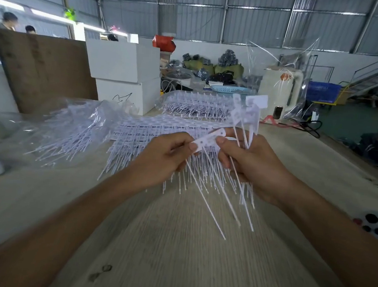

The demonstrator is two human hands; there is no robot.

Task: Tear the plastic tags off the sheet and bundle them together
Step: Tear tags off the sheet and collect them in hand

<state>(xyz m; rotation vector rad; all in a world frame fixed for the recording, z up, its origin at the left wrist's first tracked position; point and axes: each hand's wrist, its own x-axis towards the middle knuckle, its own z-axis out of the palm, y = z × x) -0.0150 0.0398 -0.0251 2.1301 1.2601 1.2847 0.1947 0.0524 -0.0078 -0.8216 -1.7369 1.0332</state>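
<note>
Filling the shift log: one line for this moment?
left hand: pinches tag | right hand: holds tags bundle | sheet: on table

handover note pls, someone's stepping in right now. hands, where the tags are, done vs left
Left hand: pinches one end of a loose tag.
Right hand: thumb on that tag's other end; its fingers grip a small bundle of torn tags, heads up.
Sheets: stacked on the table under the hands, untorn; more stacked behind and in a clear bag, left.
Done: a few tags.
Left: add this tag, tear the rest, bundle.
</note>
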